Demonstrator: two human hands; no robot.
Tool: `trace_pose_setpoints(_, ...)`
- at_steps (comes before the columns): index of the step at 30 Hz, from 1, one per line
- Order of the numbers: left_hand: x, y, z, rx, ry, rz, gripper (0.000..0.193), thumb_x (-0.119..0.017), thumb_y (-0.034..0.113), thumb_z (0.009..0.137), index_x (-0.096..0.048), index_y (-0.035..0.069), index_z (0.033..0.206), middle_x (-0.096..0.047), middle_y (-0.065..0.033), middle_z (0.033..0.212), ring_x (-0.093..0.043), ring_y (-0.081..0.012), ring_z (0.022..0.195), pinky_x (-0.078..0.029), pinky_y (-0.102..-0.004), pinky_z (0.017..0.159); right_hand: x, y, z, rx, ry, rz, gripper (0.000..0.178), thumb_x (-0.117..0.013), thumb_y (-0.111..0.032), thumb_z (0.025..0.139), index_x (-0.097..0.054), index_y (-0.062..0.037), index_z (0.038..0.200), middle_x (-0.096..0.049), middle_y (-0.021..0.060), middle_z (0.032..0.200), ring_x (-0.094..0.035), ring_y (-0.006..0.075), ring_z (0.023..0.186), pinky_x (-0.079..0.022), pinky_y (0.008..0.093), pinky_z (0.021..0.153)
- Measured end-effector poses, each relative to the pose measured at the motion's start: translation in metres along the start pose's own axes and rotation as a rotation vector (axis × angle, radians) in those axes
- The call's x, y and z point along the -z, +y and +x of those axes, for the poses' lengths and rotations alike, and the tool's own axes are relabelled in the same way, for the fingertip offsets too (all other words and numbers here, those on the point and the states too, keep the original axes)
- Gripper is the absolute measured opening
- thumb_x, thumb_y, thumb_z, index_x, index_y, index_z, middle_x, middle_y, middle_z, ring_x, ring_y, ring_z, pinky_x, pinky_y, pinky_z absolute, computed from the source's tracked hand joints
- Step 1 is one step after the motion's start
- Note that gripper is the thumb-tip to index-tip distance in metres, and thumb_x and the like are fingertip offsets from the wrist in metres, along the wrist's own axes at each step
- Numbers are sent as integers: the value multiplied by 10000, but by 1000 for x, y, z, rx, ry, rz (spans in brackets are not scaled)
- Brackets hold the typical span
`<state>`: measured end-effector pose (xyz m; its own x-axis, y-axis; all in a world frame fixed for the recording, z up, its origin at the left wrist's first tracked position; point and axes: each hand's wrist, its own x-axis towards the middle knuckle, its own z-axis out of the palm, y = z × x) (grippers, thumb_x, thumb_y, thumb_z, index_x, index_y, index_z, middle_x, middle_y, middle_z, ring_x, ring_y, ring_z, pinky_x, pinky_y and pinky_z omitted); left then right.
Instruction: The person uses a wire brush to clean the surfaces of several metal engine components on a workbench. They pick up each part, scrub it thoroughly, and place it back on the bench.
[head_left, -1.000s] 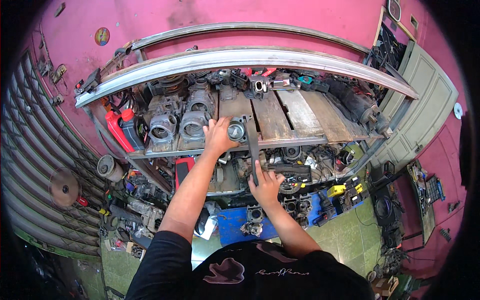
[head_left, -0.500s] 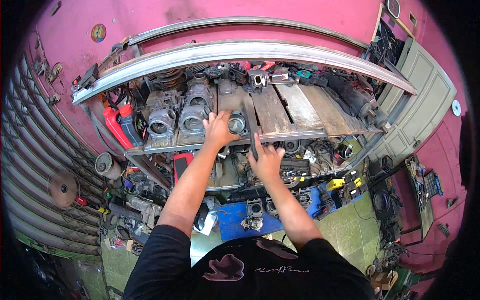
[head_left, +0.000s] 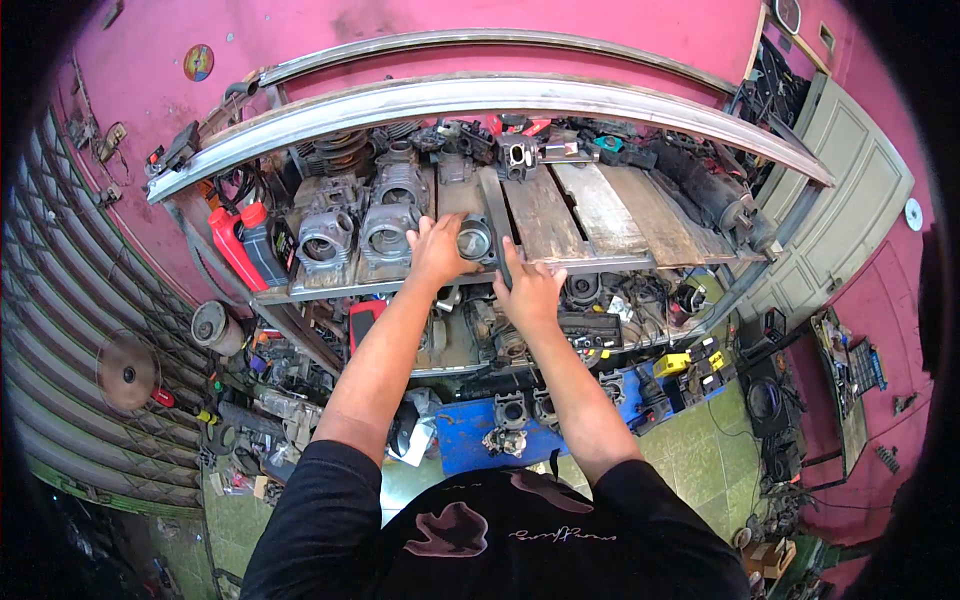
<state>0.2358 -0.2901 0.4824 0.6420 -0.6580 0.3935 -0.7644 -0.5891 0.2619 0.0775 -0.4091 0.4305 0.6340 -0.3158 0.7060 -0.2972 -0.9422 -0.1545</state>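
My left hand (head_left: 438, 252) grips a round-bored metal engine cylinder (head_left: 475, 241) at the shelf's front edge, its thumb and fingers spread around the left side. In my right hand (head_left: 531, 294) is a long, flat, dark bar (head_left: 504, 262) that looks like a file, with the index finger stretched along it. The bar stands against or close beside the cylinder's right side; whether they touch I cannot tell. Left of my left hand sit grey engine casings, one with a large round opening (head_left: 388, 237) and another (head_left: 326, 242) farther left.
The plank shelf (head_left: 545, 222) has a metal front edge, with a metal rail (head_left: 480, 97) above. Red and dark bottles (head_left: 240, 245) stand at its left end. Engine parts crowd the lower shelf. A blue board (head_left: 465, 440) below carries several metal parts.
The dark bar has slid forward, away from me, along the cylinder's right side, and my right hand has moved slightly with it. My left hand keeps its hold on the cylinder.
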Motion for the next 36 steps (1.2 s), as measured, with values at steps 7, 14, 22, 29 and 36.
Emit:
trace_pose_setpoints(7, 3, -1, 1, 2, -15, 0, 1075, -998, 414, 522, -576, 197, 1487, -611, 18, 1454, -506, -305, 1294, -391, -528, 1011, 24, -17, -99, -60, -103, 31, 802, -799, -286, 821, -515, -145, 1558, -749, 83, 973, -639, 283, 945, -349, 495, 832)
trace_pose_setpoints(14, 6, 1, 7, 8, -52, -48, 1067, -1006, 407, 511, -593, 209, 1475, -628, 16, 1448, -499, -319, 1326, -382, -551, 1063, 15, -2, 7, -69, -169, 54, 749, -772, -326, 866, -512, -175, 1552, -767, 132, 1128, -681, 326, 1035, -375, 542, 921)
trace_pose_setpoints(22, 9, -6, 14, 62, -120, 9, 1051, -996, 472, 505, -621, 207, 1450, -646, 4, 1435, -504, -321, 1329, -387, -561, 1076, 60, 4, -54, 25, -154, 106, 666, -737, -281, 890, -564, -137, 1516, -771, 106, 906, -689, 309, 836, -370, 466, 866)
trace_pose_setpoints(29, 0, -12, 37, 187, -263, -14, 1052, -956, 610, 523, -639, 201, 1440, -632, -62, 1465, -475, -379, 1386, -364, -613, 1145, 66, 20, -96, -283, -128, 238, 630, -716, -266, 918, -576, -159, 1522, -687, 129, 739, -667, 300, 747, -365, 436, 850)
trace_pose_setpoints(36, 5, 7, 57, 412, -394, 58, 1071, -887, 759, 572, -689, 96, 1389, -624, -168, 1477, -425, -372, 1488, -343, -545, 1199, 63, 30, -86, -233, -171, 247, 615, -678, -376, 941, -569, -226, 1528, -691, 151, 746, -665, 314, 758, -360, 444, 856)
